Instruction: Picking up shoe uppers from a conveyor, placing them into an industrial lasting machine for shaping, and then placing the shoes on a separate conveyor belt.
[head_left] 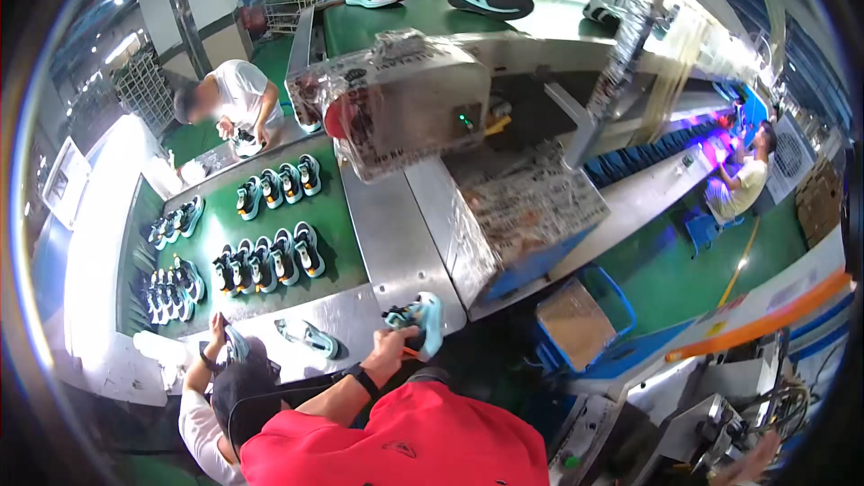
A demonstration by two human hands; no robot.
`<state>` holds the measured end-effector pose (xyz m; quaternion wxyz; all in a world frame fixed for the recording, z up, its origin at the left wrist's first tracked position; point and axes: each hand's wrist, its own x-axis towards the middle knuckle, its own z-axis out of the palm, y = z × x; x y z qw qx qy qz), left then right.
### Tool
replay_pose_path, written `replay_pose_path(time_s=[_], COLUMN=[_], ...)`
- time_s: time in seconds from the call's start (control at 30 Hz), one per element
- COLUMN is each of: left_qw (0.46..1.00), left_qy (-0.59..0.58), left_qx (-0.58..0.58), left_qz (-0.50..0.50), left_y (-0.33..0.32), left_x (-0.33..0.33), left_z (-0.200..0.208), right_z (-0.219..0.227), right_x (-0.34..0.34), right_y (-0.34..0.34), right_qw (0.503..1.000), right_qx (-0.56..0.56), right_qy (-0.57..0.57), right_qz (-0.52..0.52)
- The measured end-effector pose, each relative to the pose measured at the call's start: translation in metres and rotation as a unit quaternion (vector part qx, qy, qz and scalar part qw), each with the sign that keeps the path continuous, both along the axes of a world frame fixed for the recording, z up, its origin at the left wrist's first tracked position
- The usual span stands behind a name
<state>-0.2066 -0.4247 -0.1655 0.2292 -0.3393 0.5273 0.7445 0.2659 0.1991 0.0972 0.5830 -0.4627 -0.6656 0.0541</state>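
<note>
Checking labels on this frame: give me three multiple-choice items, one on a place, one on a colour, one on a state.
1. Where is the teal shoe that the left hand has?
A. lying among the rows on the conveyor
B. over the near corner of the metal table
C. inside a blue crate

2. What colour is the belt under the rows of shoes?
A. green
B. red
C. yellow

3. What is the left hand doing?
A. open and empty
B. fingers closed on the teal shoe
C. flat on the metal table

Answers: B, the shoe sits above the bare metal corner; A, the surface between the rows is green; B, the hand wraps the shoe's heel end.
</note>
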Motion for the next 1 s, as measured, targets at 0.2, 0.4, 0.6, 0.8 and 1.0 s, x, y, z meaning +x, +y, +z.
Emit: replay_pose_path(time_s=[0.2,0.4,0.6,0.8,1.0], left_qw=[0.984,0.969,0.964,0.883,0.972], left_qy=[0.115,0.09,0.08,0.279,0.218], left_qx=[-0.052,-0.084,-0.154,-0.34,-0.093], left_qz=[0.123,0.216,0.199,0.162,0.011], left_y=[-0.079,-0.15,-0.212,-0.261,-0.111], left_x=[-0.157,-0.31,-0.47,-0.514,-0.388], left_z=[-0.076,-0.111,-0.168,-0.186,-0.165], right_z=[0.088,0.135,0.147,0.134,0.138], right_x=[-0.451,-0.77,-0.986,-1.049,-1.02], right_y=[-0.17,-0.234,-0.18,-0.262,-0.242], right_qw=[0.891,0.791,0.734,0.645,0.755], right_qx=[-0.004,0.162,0.168,-0.177,0.093], right_qy=[-0.131,-0.364,-0.438,-0.535,-0.518], right_qz=[0.435,0.464,0.49,0.515,0.39])
